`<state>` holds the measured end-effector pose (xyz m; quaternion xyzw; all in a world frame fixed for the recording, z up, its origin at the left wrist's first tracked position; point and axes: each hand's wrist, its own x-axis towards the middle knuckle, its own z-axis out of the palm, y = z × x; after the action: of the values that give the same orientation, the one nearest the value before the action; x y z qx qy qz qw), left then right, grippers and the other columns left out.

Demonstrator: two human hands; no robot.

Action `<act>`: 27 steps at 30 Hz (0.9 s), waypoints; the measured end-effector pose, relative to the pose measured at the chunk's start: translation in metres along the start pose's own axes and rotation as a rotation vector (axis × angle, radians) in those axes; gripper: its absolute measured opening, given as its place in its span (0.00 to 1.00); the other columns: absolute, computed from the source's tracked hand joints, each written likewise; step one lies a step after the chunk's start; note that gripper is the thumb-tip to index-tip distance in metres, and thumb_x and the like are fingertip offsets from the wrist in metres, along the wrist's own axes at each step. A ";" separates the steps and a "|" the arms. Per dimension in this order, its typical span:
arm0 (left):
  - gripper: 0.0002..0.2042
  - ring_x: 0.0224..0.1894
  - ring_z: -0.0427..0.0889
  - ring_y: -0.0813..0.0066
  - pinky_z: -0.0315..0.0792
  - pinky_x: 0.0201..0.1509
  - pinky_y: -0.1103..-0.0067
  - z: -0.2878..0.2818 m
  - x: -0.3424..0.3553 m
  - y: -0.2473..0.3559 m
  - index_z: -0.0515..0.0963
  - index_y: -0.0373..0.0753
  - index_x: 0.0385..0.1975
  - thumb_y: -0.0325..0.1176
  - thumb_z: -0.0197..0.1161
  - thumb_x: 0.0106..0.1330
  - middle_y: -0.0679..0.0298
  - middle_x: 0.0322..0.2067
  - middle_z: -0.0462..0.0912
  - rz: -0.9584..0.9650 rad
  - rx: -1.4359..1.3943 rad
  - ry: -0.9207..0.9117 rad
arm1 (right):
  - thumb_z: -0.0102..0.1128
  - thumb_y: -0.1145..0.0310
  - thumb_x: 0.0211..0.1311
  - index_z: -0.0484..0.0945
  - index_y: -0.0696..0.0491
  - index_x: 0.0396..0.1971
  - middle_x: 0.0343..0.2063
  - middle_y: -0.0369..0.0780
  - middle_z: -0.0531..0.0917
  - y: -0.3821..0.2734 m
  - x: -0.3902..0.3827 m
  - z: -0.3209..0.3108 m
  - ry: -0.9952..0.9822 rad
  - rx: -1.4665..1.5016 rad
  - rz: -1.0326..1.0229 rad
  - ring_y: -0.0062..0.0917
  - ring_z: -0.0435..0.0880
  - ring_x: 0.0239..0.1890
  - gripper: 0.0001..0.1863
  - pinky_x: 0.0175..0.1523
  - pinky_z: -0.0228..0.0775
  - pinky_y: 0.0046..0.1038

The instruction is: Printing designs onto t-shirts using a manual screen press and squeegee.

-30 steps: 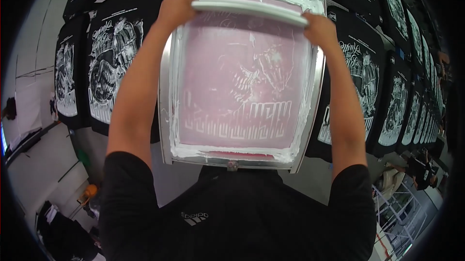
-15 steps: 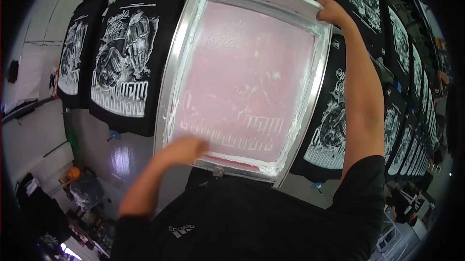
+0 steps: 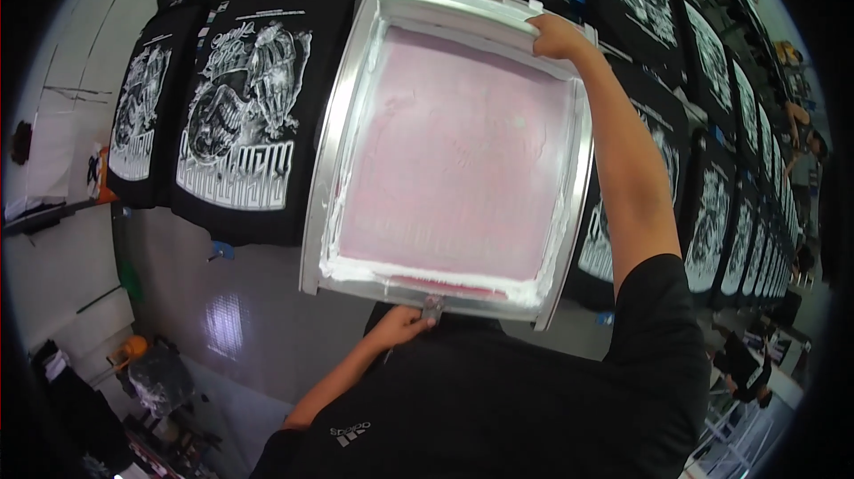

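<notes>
A screen printing frame of silver metal, with pink mesh and white ink along its inner edges, lies before me, slightly tilted. A long pale squeegee rests across its upper inside edge. My right hand is closed on the squeegee's right end. My left hand is closed on the metal clamp at the middle of the frame's near edge, with its fingertips partly hidden. A black T-shirt with a white print lies just left of the frame.
More printed black shirts lie in rows on both sides and beyond. Another person is at the lower right, others at the far right edge. An orange object and wrapped items stand low at the left. A grey surface shows below the shirts.
My left hand has left the squeegee and moved down to the near-edge clamp. My right hand stays at the top right, slightly shifted. The frame and surrounding shirts have shifted in view.
</notes>
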<state>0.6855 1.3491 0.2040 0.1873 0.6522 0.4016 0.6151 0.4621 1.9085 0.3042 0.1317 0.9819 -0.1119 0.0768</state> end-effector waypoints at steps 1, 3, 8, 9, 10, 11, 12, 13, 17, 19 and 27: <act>0.19 0.20 0.66 0.82 0.63 0.24 0.75 0.000 0.000 -0.001 0.78 0.32 0.22 0.44 0.64 0.67 0.66 0.14 0.70 0.054 0.033 0.005 | 0.59 0.73 0.37 0.82 0.53 0.47 0.41 0.52 0.84 -0.013 -0.027 0.008 -0.040 0.029 -0.015 0.45 0.81 0.47 0.28 0.53 0.73 0.33; 0.17 0.22 0.71 0.82 0.66 0.26 0.77 0.006 0.005 -0.021 0.81 0.33 0.26 0.42 0.62 0.68 0.65 0.16 0.76 0.122 -0.025 0.030 | 0.59 0.74 0.38 0.82 0.54 0.46 0.40 0.51 0.84 -0.054 -0.085 0.019 -0.109 0.068 0.016 0.45 0.81 0.47 0.26 0.53 0.73 0.35; 0.16 0.23 0.74 0.83 0.68 0.28 0.80 0.007 0.009 -0.015 0.82 0.33 0.27 0.41 0.61 0.69 0.67 0.19 0.80 0.070 -0.093 0.024 | 0.58 0.78 0.42 0.81 0.50 0.47 0.39 0.46 0.84 -0.169 -0.272 0.065 -0.154 0.065 0.047 0.42 0.81 0.46 0.25 0.52 0.72 0.39; 0.17 0.22 0.74 0.81 0.68 0.27 0.79 0.011 0.016 -0.023 0.82 0.32 0.26 0.41 0.61 0.69 0.66 0.18 0.79 0.078 -0.122 0.040 | 0.57 0.79 0.43 0.81 0.50 0.45 0.38 0.45 0.84 -0.186 -0.308 0.077 -0.138 0.096 0.022 0.42 0.80 0.45 0.24 0.51 0.71 0.40; 0.15 0.24 0.75 0.81 0.70 0.29 0.79 0.009 0.011 -0.008 0.82 0.32 0.30 0.40 0.61 0.68 0.65 0.20 0.80 0.031 -0.051 0.010 | 0.57 0.80 0.43 0.81 0.51 0.43 0.36 0.44 0.83 -0.205 -0.346 0.083 -0.114 0.107 0.031 0.41 0.79 0.43 0.22 0.49 0.70 0.40; 0.15 0.24 0.75 0.81 0.70 0.29 0.79 0.008 0.003 0.015 0.82 0.32 0.30 0.40 0.61 0.68 0.65 0.20 0.80 0.034 -0.039 0.003 | 0.56 0.80 0.43 0.81 0.51 0.42 0.34 0.43 0.82 -0.223 -0.375 0.087 -0.084 0.118 0.036 0.40 0.79 0.42 0.21 0.48 0.69 0.40; 0.13 0.29 0.78 0.77 0.72 0.34 0.77 0.006 -0.008 0.040 0.82 0.33 0.36 0.39 0.61 0.68 0.62 0.26 0.82 -0.093 0.022 0.022 | 0.56 0.80 0.43 0.80 0.52 0.41 0.32 0.42 0.82 -0.235 -0.397 0.095 -0.052 0.128 0.033 0.39 0.79 0.40 0.20 0.47 0.69 0.39; 0.13 0.33 0.81 0.73 0.75 0.39 0.75 0.008 -0.015 0.051 0.81 0.34 0.42 0.38 0.61 0.68 0.59 0.32 0.84 -0.219 0.079 0.041 | 0.56 0.80 0.43 0.80 0.52 0.40 0.30 0.41 0.81 -0.244 -0.412 0.101 -0.021 0.136 0.029 0.38 0.78 0.38 0.20 0.45 0.68 0.39; 0.21 0.38 0.82 0.69 0.73 0.46 0.77 0.017 -0.005 0.001 0.83 0.38 0.43 0.50 0.58 0.66 0.55 0.35 0.85 -0.031 0.481 0.284 | 0.56 0.80 0.42 0.79 0.52 0.41 0.31 0.41 0.82 -0.253 -0.422 0.107 -0.006 0.160 0.022 0.38 0.79 0.39 0.20 0.45 0.68 0.38; 0.22 0.34 0.82 0.67 0.73 0.42 0.74 0.010 -0.014 0.018 0.83 0.36 0.37 0.52 0.59 0.66 0.55 0.30 0.84 -0.060 0.416 0.225 | 0.57 0.78 0.44 0.78 0.53 0.42 0.31 0.41 0.82 -0.244 -0.414 0.097 0.078 0.196 0.019 0.37 0.79 0.40 0.20 0.47 0.68 0.39; 0.15 0.35 0.80 0.77 0.73 0.41 0.78 -0.120 -0.084 -0.012 0.82 0.34 0.43 0.40 0.59 0.70 0.61 0.33 0.85 0.178 0.146 1.075 | 0.74 0.67 0.45 0.82 0.55 0.35 0.29 0.39 0.84 -0.107 -0.432 0.089 0.093 0.335 0.208 0.33 0.82 0.38 0.16 0.53 0.67 0.35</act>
<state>0.5886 1.2443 0.2407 0.0522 0.8824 0.4448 0.1444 0.8550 1.6827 0.3179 0.2483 0.9332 -0.2590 0.0196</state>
